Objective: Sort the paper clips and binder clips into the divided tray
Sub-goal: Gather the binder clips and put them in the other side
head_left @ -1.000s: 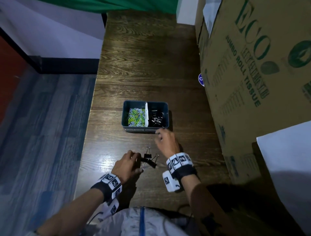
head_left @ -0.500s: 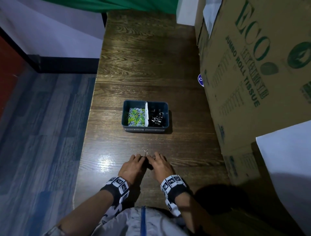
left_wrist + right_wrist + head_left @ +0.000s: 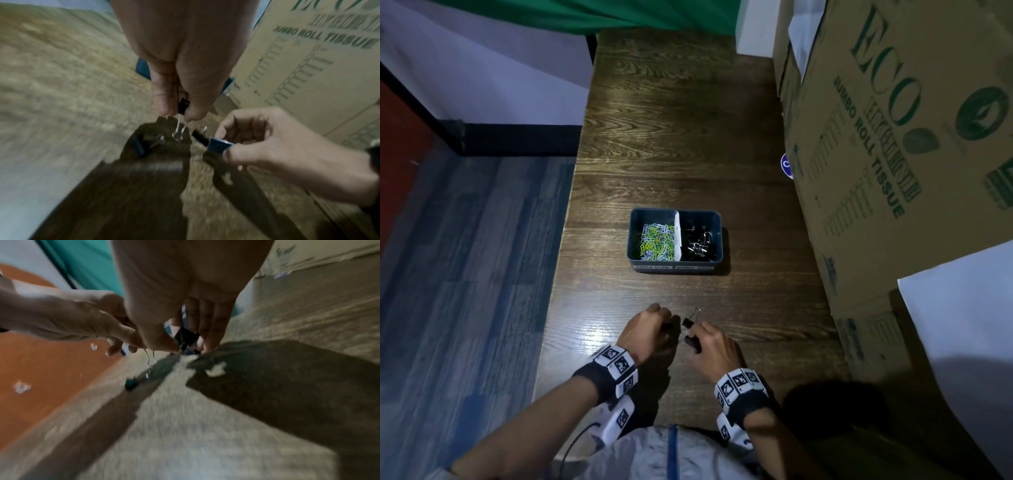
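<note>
1. A black binder clip [image 3: 182, 105] is pinched by the left hand [image 3: 647, 330]; another binder clip [image 3: 692, 337] is pinched by the right hand [image 3: 714, 346]
2. The divided tray [image 3: 675, 268] is seen straight ahead, its right compartment nearer the right hand

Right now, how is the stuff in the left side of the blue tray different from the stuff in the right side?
The left compartment of the blue plastic divided tray holds thin wire paper clips in green, white and pale blue; the right holds chunkier black binder clips with silver wire handles. The paper clips lie in a bright, flattish tangle; the binder clips make a dark, bulkier heap. Both piles sit loose, kept apart by the white divider.
</note>
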Demonstrator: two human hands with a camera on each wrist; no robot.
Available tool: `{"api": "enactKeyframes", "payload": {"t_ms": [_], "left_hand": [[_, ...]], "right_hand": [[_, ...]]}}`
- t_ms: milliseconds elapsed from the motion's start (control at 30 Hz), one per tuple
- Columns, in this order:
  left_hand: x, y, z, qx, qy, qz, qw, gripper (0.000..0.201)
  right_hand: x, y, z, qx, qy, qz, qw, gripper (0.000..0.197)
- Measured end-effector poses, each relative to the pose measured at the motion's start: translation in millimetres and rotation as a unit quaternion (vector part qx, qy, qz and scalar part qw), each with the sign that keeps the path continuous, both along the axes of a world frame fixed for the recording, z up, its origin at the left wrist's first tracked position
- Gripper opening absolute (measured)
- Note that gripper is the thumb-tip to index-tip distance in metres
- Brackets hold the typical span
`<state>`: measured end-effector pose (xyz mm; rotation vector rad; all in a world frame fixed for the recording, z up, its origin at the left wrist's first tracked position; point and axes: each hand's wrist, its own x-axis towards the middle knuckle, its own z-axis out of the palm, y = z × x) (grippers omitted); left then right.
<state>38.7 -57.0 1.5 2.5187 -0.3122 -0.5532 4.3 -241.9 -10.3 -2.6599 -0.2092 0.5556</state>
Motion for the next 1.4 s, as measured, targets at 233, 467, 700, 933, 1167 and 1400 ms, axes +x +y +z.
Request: {"api": "enactKeyframes", "payload": {"t_ms": [233,467,700,933,1167,1400], "left_hand": [[81,-27,61,-0.080,-0.104,0.080,0.988,0.012],[111,-30,80,-0.078,-0.181,0.094,0.976,0.022],[35,4,14,0.085,-0.043,-0.023,0.995,0.021],[-20,20,-24,0.113,0.008,-0.032,0.993,0.055],[-37,29,-49,0.137,-0.026,-0.081,0.987,0.038],[-43,23,-51,0.171,-0.027,-0.127,0.977,0.014]], "right_hand": [[14,-7,11,0.059,-0.021,-0.105,0.993,0.019],[88,-6,62,0.118,-0.123,-0.166,0.971,0.030],[144,-2,90,0.178,-0.234,-0.171,0.940,0.033],[85,6,33,0.095,-0.095,-0.080,0.988,0.028],[24,7,5,-0.082,0.051,0.103,0.990,0.076],[-2,5,-8,-0.093,-0.020,0.086,0.992,0.041]]}}
